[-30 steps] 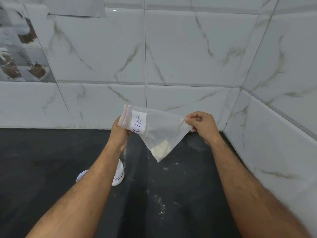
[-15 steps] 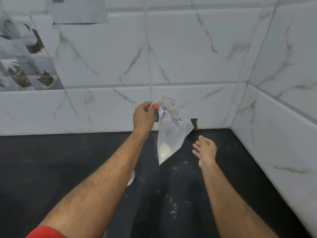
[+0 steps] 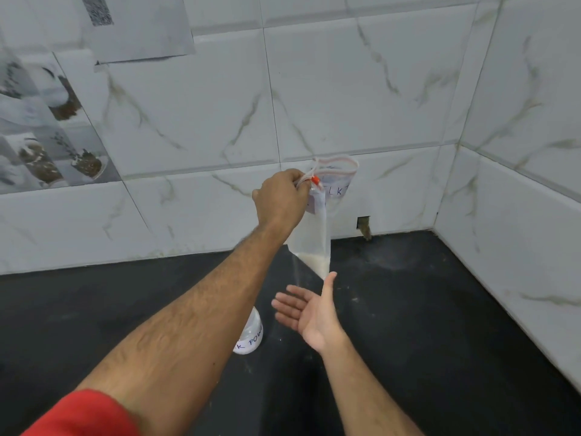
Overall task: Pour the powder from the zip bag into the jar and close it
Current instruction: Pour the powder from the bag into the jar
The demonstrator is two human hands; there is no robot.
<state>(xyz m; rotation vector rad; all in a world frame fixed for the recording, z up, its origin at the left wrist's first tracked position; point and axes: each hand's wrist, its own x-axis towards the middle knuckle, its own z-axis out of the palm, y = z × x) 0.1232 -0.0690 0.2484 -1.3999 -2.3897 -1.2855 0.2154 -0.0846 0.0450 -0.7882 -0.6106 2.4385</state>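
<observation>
My left hand (image 3: 279, 201) pinches the top corner of a clear zip bag (image 3: 317, 234) by its red-striped seal. The bag hangs above the counter with its mouth open at the top. A little white powder (image 3: 317, 262) lies in its lowest corner, and a thin white streak trails down from the bag's lower left edge. My right hand (image 3: 309, 309) is open, palm up, just below the bag, its thumb tip touching the bottom corner. The jar (image 3: 251, 335), clear with a white handwritten label, stands on the black counter (image 3: 440, 309), mostly hidden behind my left forearm.
White marbled wall tiles close off the back and the right side, meeting in a corner at the far right. A paper sheet (image 3: 138, 23) hangs at upper left. Powder specks dust the counter. A small dark hole (image 3: 363, 222) sits in the back wall.
My right hand let go of the bag's corner and dropped below it, turning palm up and rising to its tip. My left hand now holds the bag alone, hanging vertically.
</observation>
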